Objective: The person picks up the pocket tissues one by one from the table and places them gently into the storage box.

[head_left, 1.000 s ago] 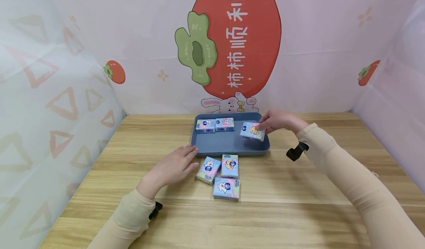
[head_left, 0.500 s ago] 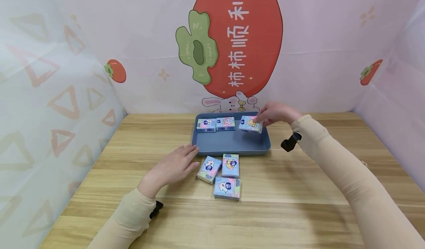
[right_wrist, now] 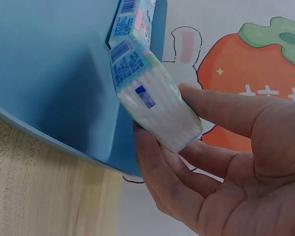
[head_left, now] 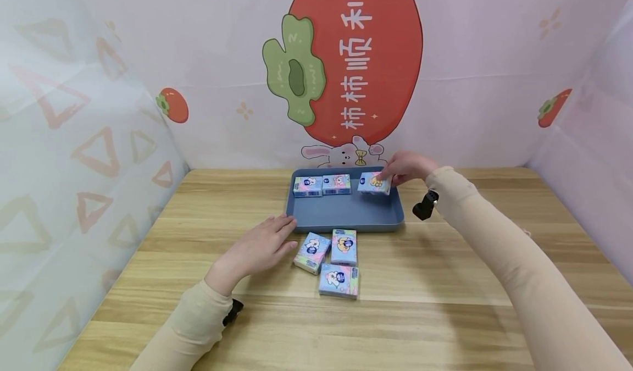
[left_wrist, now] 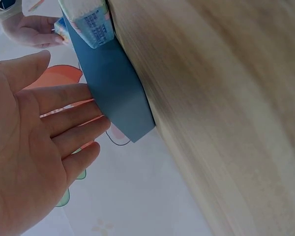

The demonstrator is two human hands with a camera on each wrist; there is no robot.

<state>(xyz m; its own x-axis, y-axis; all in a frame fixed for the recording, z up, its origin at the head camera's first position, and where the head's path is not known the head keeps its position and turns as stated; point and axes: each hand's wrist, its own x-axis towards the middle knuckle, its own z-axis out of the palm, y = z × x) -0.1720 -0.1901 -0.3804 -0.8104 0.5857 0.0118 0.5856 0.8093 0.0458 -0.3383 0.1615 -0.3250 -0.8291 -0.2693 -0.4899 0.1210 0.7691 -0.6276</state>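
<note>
My right hand (head_left: 407,167) pinches a tissue pack (head_left: 372,184) between thumb and fingers, over the back right of a blue-grey tray (head_left: 341,211). In the right wrist view, the held pack (right_wrist: 155,105) shows its white end and tilts over the tray floor. Two more packs, a left one (head_left: 307,186) and a right one (head_left: 336,184), stand side by side at the tray's back left. My left hand (head_left: 252,250) lies with fingers straight, fingertips at the tray's front left corner. The left wrist view shows its palm (left_wrist: 34,142) beside the tray wall (left_wrist: 113,83).
In front of the tray, three packs lie flat on the wooden table: a tilted one (head_left: 312,253), an upright-turned one (head_left: 343,247) and a sideways one (head_left: 339,281). A printed cloth wall (head_left: 217,129) rises behind the table.
My right hand has carried its tissue pack backward and slightly left, toward the tray's back edge, and lowered it near the packs there. The left hand stays put.
</note>
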